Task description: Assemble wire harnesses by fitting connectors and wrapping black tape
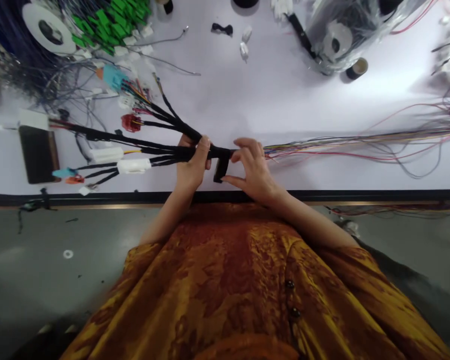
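Observation:
My left hand [193, 165] is closed around a wire harness [187, 131] wrapped in black tape, its thumb lying on top. A roll of black tape [221, 167] hangs just below the harness, between my two hands. My right hand [255, 172] has its thumb at the roll's lower end and a curled finger by its upper edge. Loose thin wires [315, 145] run off to the right beyond these fingers. On the left the harness fans into taped branches ending in a red connector [131, 122], a light blue connector [114, 77] and white connectors [134, 165].
A dark phone-like slab [39, 152] lies at the left. Behind it are green connectors [108, 25], a white ring-shaped spool [48, 30] and tangled wires. A clear plastic bag [345, 37] and a small tape roll [357, 69] sit at the back right. The table's dark edge [341, 196] runs before me.

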Action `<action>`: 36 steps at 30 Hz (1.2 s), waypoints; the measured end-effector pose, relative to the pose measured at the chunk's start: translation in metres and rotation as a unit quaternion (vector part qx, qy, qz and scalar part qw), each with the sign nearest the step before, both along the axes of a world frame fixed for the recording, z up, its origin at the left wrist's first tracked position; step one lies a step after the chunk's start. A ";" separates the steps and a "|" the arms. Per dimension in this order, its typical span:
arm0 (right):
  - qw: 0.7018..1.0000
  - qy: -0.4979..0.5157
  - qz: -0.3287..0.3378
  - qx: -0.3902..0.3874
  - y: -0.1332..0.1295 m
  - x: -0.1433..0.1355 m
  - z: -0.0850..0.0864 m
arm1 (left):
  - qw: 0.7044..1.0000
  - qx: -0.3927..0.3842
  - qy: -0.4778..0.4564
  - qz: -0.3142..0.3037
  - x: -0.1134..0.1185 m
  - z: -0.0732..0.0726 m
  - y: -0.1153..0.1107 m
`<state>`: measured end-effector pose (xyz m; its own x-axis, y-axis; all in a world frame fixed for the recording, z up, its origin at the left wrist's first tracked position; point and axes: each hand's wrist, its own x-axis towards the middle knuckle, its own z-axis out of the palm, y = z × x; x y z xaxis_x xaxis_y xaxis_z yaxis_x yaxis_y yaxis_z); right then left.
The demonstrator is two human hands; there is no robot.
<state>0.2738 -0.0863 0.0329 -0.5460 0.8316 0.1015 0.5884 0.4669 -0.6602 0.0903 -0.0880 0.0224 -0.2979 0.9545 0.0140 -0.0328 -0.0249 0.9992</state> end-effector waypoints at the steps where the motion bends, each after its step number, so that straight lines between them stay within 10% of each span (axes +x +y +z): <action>1: 0.999 -0.018 -0.039 -0.002 0.004 -0.004 -0.001 | 1.000 -0.003 -0.003 -0.005 0.001 0.001 -0.002; 10: 0.988 -0.016 -0.124 -0.091 0.034 -0.030 -0.012 | 0.994 -0.046 -0.101 -0.014 0.029 -0.014 -0.004; 18: 0.999 -0.026 0.006 -0.028 0.075 0.013 0.030 | 0.995 -0.033 -0.076 -0.055 0.026 -0.032 0.016; 24: 0.965 -0.141 0.221 -0.020 0.130 0.004 0.048 | 0.995 -0.011 0.028 -0.097 0.022 -0.025 0.021; 36: 0.935 -0.196 0.249 -0.157 0.123 0.017 0.065 | 0.989 0.018 0.048 -0.140 0.025 -0.018 0.023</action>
<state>0.2906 0.0367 0.0982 -0.8177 0.4185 -0.3951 0.5751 0.5666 -0.5900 0.1152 -0.0650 0.0046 -0.0186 0.9977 0.0654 0.0515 -0.0643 0.9966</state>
